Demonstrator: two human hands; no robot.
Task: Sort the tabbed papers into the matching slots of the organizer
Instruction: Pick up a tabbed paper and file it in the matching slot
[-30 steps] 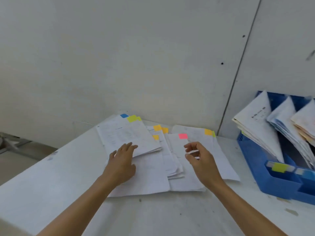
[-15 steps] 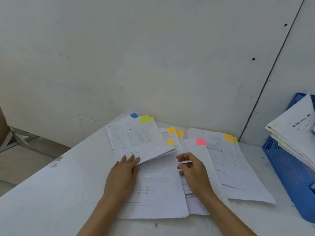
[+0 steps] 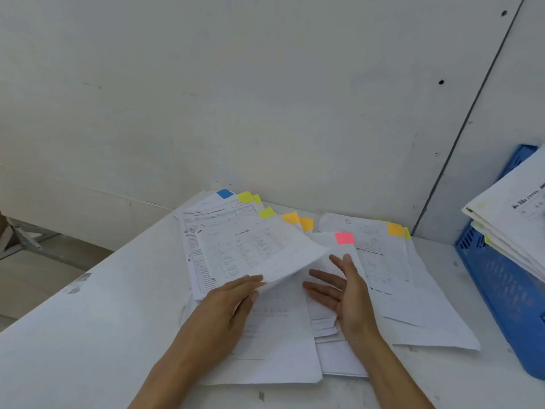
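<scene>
White papers with coloured tabs lie spread on the table [image 3: 88, 335]. My left hand [image 3: 227, 305] pinches the near corner of a yellow-tabbed sheet [image 3: 253, 249], lifting it off the pile. A blue tab [image 3: 224, 193] and two orange tabs [image 3: 291, 217] show at the far edge. My right hand [image 3: 343, 293] is open, fingers spread, resting beside a pink-tabbed sheet [image 3: 344, 238]. Further right lies an orange-tabbed sheet [image 3: 396, 229]. The blue organizer [image 3: 501, 284] stands at the right edge, holding papers [image 3: 513, 208].
A white wall [image 3: 265, 98] rises directly behind the papers. The table's left edge runs diagonally, with floor and a metal frame [image 3: 26, 243] beyond it. The organizer is partly cut off by the frame's right side.
My left hand went from lying flat on the yellow-tabbed sheet to gripping its near corner and raising it. My right hand uncurled and opened. The view shifted left, cutting off more of the organizer.
</scene>
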